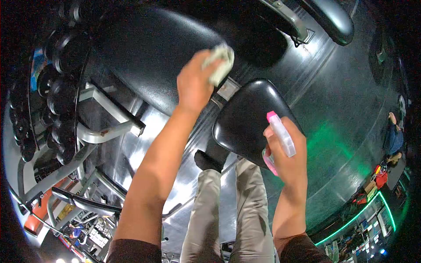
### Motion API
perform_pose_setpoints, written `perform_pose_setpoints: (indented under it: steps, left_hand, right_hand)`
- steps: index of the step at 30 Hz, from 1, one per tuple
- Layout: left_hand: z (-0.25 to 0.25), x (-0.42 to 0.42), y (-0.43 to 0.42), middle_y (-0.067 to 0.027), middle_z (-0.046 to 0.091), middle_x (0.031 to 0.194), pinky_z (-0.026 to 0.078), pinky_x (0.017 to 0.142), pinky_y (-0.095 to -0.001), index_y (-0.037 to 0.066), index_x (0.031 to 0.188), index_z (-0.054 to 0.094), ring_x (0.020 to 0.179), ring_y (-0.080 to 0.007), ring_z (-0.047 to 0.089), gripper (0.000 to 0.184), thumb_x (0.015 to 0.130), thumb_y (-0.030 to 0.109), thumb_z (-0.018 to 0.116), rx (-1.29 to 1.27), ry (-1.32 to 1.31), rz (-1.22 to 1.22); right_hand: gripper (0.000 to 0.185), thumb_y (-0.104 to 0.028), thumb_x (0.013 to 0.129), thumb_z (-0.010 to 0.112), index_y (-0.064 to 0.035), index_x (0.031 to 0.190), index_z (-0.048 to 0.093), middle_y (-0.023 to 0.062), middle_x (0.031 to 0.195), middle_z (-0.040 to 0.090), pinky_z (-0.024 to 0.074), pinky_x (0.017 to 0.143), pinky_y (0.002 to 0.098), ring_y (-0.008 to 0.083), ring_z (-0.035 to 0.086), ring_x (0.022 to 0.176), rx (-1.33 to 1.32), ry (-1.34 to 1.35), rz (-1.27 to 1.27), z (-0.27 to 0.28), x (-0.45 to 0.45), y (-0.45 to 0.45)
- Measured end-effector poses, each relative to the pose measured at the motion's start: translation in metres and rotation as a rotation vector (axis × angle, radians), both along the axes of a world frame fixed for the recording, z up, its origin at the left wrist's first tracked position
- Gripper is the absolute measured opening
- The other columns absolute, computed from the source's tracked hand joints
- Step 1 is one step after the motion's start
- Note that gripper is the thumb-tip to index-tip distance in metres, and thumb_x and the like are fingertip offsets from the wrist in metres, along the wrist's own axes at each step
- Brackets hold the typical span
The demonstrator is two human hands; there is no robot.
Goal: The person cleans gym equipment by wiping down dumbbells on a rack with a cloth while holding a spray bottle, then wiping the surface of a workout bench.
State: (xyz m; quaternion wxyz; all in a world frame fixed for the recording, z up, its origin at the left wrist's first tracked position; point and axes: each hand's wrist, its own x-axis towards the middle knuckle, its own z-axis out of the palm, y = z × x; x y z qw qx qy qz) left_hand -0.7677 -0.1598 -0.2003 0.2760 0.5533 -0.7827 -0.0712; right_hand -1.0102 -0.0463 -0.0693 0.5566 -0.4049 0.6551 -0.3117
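My left hand (195, 83) is closed around a pale, folded cloth (222, 61) near the right edge of a large black padded backrest (162, 48). Whether the cloth touches the padding I cannot tell. In my right hand (287, 153) is a spray bottle (282, 133) with a white and pink trigger head; its lower body is mostly hidden by the fingers. Below that hand's left side lies a smaller black padded seat (252, 114), joined near the backrest by a metal frame piece (228, 89).
Dumbbells (61, 96) fill a rack at the left, beside a grey tubular frame (109, 127). A padded machine arm (331, 19) rises at the upper right. My legs (252, 197) stand close to the seat. Another person (394, 136) is at the far right.
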Motion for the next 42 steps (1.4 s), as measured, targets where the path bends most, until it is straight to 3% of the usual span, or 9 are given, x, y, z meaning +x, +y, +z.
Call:
perform_pose_setpoints:
  steps: [6, 8, 10, 16, 22, 25, 35, 41, 42]
  left_hand:
    - [0.012, 0.076, 0.088, -0.01, 0.07, 0.127, 0.058, 0.091, -0.0451, 0.026, 0.121, 0.079, 0.111, -0.0345, 0.07, 0.064, 0.063, -0.002, 0.08, 0.14, -0.08, -0.208]
    - [-0.003, 0.09, 0.085, -0.0114, 0.069, 0.126, 0.057, 0.096, -0.0444, 0.024, 0.122, 0.079, 0.114, -0.0356, 0.069, 0.06, 0.069, -0.005, 0.079, 0.371, 0.2, 0.111]
    - [0.014, 0.104, 0.045, -0.0158, 0.064, 0.128, 0.056, 0.096, -0.0397, 0.016, 0.125, 0.077, 0.109, -0.0364, 0.068, 0.057, 0.073, -0.008, 0.073, 0.019, -0.238, 0.251]
    - [-0.005, 0.079, -0.018, -0.0114, 0.063, 0.125, 0.052, 0.097, -0.0421, 0.013, 0.125, 0.078, 0.111, -0.0327, 0.066, 0.047, 0.081, -0.003, 0.068, -0.017, 0.031, 0.699]
    - [0.006, 0.039, 0.091, -0.0124, 0.061, 0.128, 0.053, 0.098, -0.0434, 0.022, 0.127, 0.075, 0.119, -0.0372, 0.063, 0.06, 0.073, -0.005, 0.072, 0.086, -0.003, 0.389]
    - [-0.001, 0.056, 0.123, -0.0138, 0.063, 0.125, 0.057, 0.09, -0.0416, 0.013, 0.121, 0.076, 0.112, -0.0363, 0.066, 0.05, 0.075, -0.005, 0.078, -0.05, -0.069, 0.299]
    - [-0.007, 0.106, 0.117, -0.0146, 0.071, 0.114, 0.056, 0.083, -0.0417, 0.006, 0.106, 0.079, 0.097, -0.0336, 0.07, 0.017, 0.093, 0.015, 0.077, -0.081, -0.129, 0.359]
    - [-0.022, 0.085, 0.174, -0.0207, 0.071, 0.114, 0.052, 0.09, -0.0443, -0.006, 0.109, 0.072, 0.098, -0.0379, 0.069, 0.037, 0.103, 0.031, 0.067, 0.059, -0.175, 0.634]
    - [-0.015, 0.066, 0.191, -0.0204, 0.071, 0.113, 0.052, 0.09, -0.0434, -0.006, 0.113, 0.071, 0.098, -0.0351, 0.069, 0.039, 0.104, 0.032, 0.067, 0.268, 0.117, 0.786]
  right_hand:
    - [0.014, -0.009, 0.093, 0.071, 0.0002, 0.09, 0.061, 0.0128, 0.08, 0.056, 0.0454, 0.066, 0.0374, 0.0277, 0.058, 0.071, 0.038, 0.011, 0.036, 0.0, 0.0, 0.008]
    - [0.014, -0.009, 0.093, 0.071, 0.0001, 0.09, 0.06, 0.0126, 0.079, 0.055, 0.0451, 0.066, 0.0374, 0.028, 0.057, 0.07, 0.05, 0.037, 0.053, 0.0, 0.0, 0.008]
    - [0.015, -0.009, 0.093, 0.071, -0.0001, 0.089, 0.059, 0.0127, 0.079, 0.055, 0.0447, 0.065, 0.0376, 0.0287, 0.057, 0.069, 0.055, 0.015, 0.027, 0.002, 0.002, 0.009]
    - [0.013, -0.008, 0.093, 0.07, -0.0003, 0.089, 0.06, 0.0123, 0.08, 0.055, 0.045, 0.066, 0.0373, 0.0288, 0.056, 0.069, -0.01, 0.064, 0.033, 0.003, 0.005, 0.015]
    - [0.012, -0.008, 0.09, 0.071, -0.0006, 0.091, 0.062, 0.0138, 0.082, 0.059, 0.0473, 0.068, 0.039, 0.0299, 0.061, 0.073, -0.104, 0.1, 0.058, 0.006, 0.023, 0.041]
    - [0.011, -0.008, 0.088, 0.071, -0.0009, 0.093, 0.064, 0.0148, 0.084, 0.061, 0.0482, 0.069, 0.0395, 0.0313, 0.062, 0.076, -0.047, 0.123, 0.041, 0.011, 0.027, 0.06]
    - [0.019, -0.01, 0.091, 0.072, -0.0001, 0.087, 0.056, 0.0175, 0.081, 0.056, 0.044, 0.066, 0.0433, 0.0376, 0.058, 0.073, -0.027, 0.078, -0.132, -0.017, 0.058, 0.128]
    - [0.021, -0.012, 0.092, 0.071, -0.0008, 0.086, 0.054, 0.0172, 0.078, 0.055, 0.0435, 0.065, 0.0438, 0.0369, 0.056, 0.071, -0.014, 0.105, -0.181, -0.027, 0.038, 0.158]
    - [0.022, -0.013, 0.093, 0.071, -0.0011, 0.085, 0.054, 0.0166, 0.077, 0.055, 0.0432, 0.065, 0.0436, 0.0356, 0.056, 0.069, -0.026, 0.144, -0.173, -0.027, 0.031, 0.16]
